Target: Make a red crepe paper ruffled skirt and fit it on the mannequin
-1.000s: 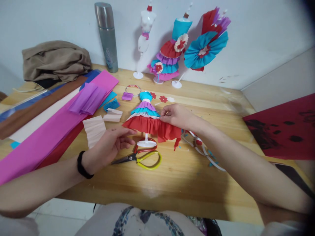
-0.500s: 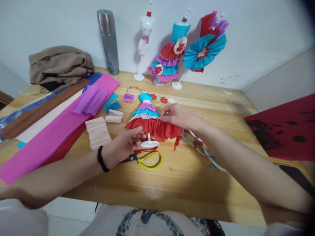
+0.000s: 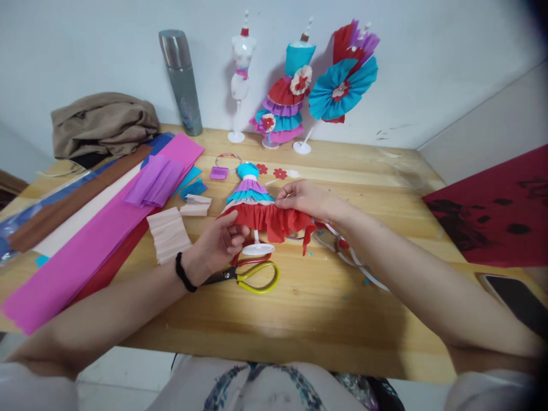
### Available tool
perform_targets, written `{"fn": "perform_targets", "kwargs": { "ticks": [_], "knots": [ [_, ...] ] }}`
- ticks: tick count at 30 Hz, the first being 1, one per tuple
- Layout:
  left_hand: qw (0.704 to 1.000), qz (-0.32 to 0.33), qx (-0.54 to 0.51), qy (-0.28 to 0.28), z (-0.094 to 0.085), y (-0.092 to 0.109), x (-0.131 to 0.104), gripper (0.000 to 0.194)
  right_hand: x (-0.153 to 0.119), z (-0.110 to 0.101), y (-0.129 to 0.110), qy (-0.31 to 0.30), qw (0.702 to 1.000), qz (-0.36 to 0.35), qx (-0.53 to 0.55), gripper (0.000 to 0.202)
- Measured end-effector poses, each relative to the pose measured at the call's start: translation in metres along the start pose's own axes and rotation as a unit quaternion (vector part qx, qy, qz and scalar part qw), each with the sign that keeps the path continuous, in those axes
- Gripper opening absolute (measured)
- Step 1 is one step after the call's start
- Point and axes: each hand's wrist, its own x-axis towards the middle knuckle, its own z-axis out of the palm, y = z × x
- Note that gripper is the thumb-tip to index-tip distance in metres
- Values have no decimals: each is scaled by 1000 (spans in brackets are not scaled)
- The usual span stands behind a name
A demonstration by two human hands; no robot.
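A small dress form wears a tiered crepe-paper dress (image 3: 249, 185) in blue, purple and pale layers, and stands on a white round base (image 3: 258, 249). Pinched between the thumb and fingers of my right hand (image 3: 302, 197) is the top edge of a gathered red crepe-paper strip (image 3: 274, 221), which wraps the skirt's lower front. Its loose end hangs down at the right. My left hand (image 3: 225, 237) is beside the strip's left part, thumb against the red paper, fingers loosely curled and apart from the thumb. Yellow-handled scissors (image 3: 258, 278) lie just below the base.
Crepe-paper sheets (image 3: 107, 228) and pale scraps (image 3: 169, 234) lie left. Behind stand a thermos (image 3: 182, 83), a bare dress form (image 3: 241, 85) and two decorated dress forms (image 3: 295, 85). Red paper flowers (image 3: 280, 173) lie behind the dress. A phone (image 3: 516, 299) is at right.
The camera view has shifted slightly. My left hand has moved up a little towards the red strip, while my right hand keeps its pinch on the strip's top edge.
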Motion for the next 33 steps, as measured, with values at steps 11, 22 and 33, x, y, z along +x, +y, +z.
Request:
{"fn": "perform_targets", "kwargs": {
  "ticks": [11,22,33],
  "knots": [
    [999,-1,4,32,9,0,6,44,1,0,0,-7,998,15,63,22],
    [1000,11,19,22,1,1,8,44,-2,2,4,-19,993,44,108,19],
    [997,-21,61,34,9,3,11,44,-3,3,5,-47,987,39,148,17]
  ]
}}
